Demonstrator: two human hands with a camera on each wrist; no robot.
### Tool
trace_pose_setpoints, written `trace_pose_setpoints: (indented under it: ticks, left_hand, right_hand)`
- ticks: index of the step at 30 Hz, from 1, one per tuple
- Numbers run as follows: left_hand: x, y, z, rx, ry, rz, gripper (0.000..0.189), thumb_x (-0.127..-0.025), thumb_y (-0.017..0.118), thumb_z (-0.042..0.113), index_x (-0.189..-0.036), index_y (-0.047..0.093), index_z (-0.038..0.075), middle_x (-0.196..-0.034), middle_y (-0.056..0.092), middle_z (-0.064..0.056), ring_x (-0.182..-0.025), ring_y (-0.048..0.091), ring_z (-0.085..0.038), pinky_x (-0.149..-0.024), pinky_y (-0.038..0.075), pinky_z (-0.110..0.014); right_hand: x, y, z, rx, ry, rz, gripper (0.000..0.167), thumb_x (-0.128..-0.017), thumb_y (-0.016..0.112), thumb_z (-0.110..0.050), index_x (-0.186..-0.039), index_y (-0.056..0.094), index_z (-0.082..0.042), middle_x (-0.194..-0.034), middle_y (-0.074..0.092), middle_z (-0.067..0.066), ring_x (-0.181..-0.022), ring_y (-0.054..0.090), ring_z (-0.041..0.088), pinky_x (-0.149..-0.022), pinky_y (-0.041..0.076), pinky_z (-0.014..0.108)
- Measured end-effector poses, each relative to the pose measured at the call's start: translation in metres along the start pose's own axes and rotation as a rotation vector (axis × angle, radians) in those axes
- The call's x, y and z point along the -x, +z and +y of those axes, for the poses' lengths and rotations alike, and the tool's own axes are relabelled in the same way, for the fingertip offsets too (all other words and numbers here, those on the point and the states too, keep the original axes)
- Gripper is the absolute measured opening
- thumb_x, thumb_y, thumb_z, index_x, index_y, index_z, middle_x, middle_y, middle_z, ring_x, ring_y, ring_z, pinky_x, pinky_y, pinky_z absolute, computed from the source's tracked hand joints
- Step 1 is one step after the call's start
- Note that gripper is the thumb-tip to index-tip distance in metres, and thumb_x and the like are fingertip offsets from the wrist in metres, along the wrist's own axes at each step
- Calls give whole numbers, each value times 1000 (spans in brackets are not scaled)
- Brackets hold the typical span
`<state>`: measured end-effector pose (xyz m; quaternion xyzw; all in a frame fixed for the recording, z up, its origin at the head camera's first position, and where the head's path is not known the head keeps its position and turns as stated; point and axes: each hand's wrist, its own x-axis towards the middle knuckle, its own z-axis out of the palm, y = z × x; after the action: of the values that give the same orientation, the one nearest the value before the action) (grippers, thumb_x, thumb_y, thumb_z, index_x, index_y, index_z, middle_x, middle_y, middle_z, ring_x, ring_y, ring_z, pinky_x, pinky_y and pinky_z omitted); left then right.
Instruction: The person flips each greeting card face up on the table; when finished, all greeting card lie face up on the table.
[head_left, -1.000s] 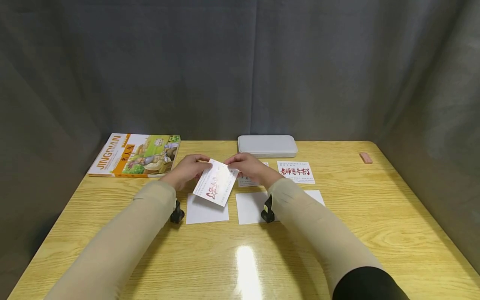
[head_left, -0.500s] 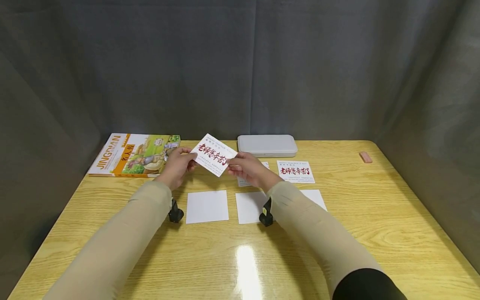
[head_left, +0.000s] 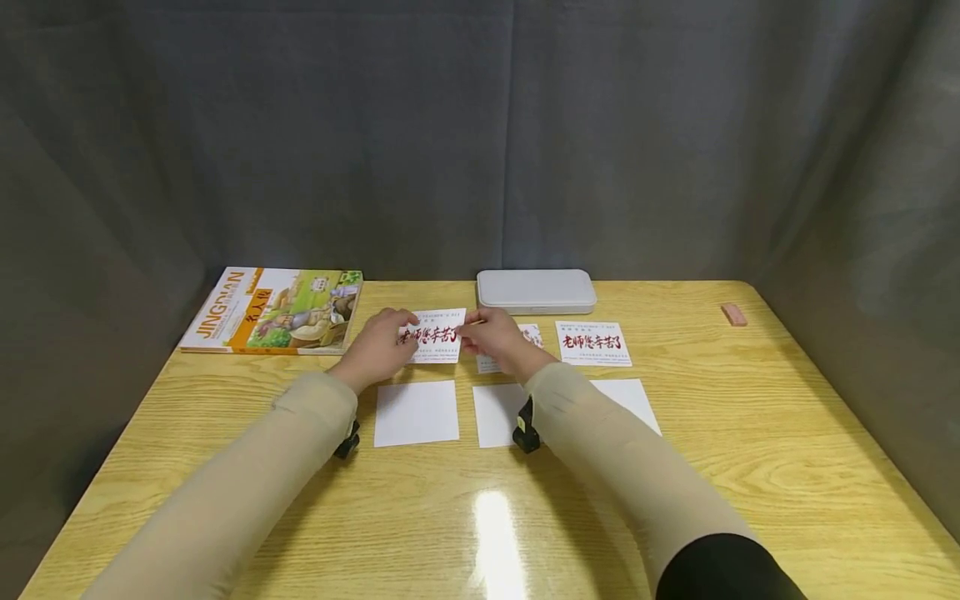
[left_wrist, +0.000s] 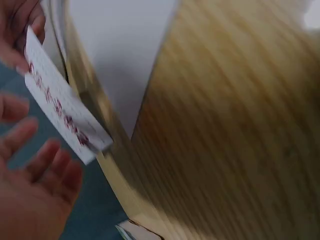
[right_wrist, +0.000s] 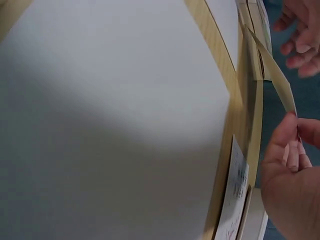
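Note:
In the head view a white card (head_left: 437, 352) with large red characters is in the back row, left of two similar cards. My right hand (head_left: 502, 340) pinches its right edge between thumb and fingers. Close by its left side is my left hand (head_left: 380, 346). Seen from the left wrist, that hand (left_wrist: 35, 185) has spread, loosely bent fingers and a gap separates them from the card (left_wrist: 62, 102). The right wrist view shows the card (right_wrist: 275, 72) edge-on, raised at a slant from the right hand's fingertips (right_wrist: 287, 122).
Blank white sheets lie in front: one at left (head_left: 417, 414), one in the middle (head_left: 495, 417), one at right (head_left: 633, 400) partly under the sleeve. Printed cards (head_left: 595, 343) (head_left: 530, 335) lie behind. A grey case (head_left: 536, 292), a book (head_left: 273, 312) and a pink eraser (head_left: 733, 314) stand farther out.
The card has been raised from above the left blank sheet, turned straight and brought to the back row. My left hand has let go of it; the right still pinches it.

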<state>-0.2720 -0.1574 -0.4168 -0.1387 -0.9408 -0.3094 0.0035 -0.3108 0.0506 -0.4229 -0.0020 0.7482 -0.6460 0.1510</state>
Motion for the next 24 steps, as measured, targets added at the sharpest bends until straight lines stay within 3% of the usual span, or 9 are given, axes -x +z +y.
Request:
trace_pose_setpoints:
  ticks: [4,7,16,21,24]
  left_hand:
    - [4,7,6,-191,130,-150,40,-100,53,12,-137,62,0,-139,56,-24,-132,50,-42,-113,39,-53]
    - [6,9,9,-256,130,-207,42,-102,53,14,-140,61,0,-143,55,-24,-135,48,-43,-115,37,-53]
    - [6,10,12,-326,95,-254,45,-102,51,14,-141,59,-6,-137,56,-26,-128,55,-40,-110,42,-50]
    - [8,12,10,-336,95,-242,44,-101,52,13,-140,60,-6,-134,56,-27,-125,54,-40,-110,42,-50]
    - [9,13,7,-315,81,-226,45,-101,52,14,-141,59,-6,-134,55,-27,-125,54,-40,-110,42,-51]
  right_hand:
    - [-1,6,2,35,-1,14,11,-100,64,-1,-108,60,4,-89,63,8,-69,58,12,-70,56,25]
    - [-2,9,2,60,17,20,18,-100,63,-2,-116,60,6,-89,61,7,-70,58,13,-70,55,25]
    - [0,8,-2,-54,94,-16,38,-102,58,0,-139,53,7,-105,59,10,-86,60,15,-86,55,28]
    - [7,3,-6,-33,98,-48,42,-101,56,1,-142,50,8,-103,60,10,-88,61,16,-94,54,32]
    - [16,0,-12,-1,96,-77,43,-102,55,0,-144,50,9,-112,63,16,-92,62,17,-101,52,36]
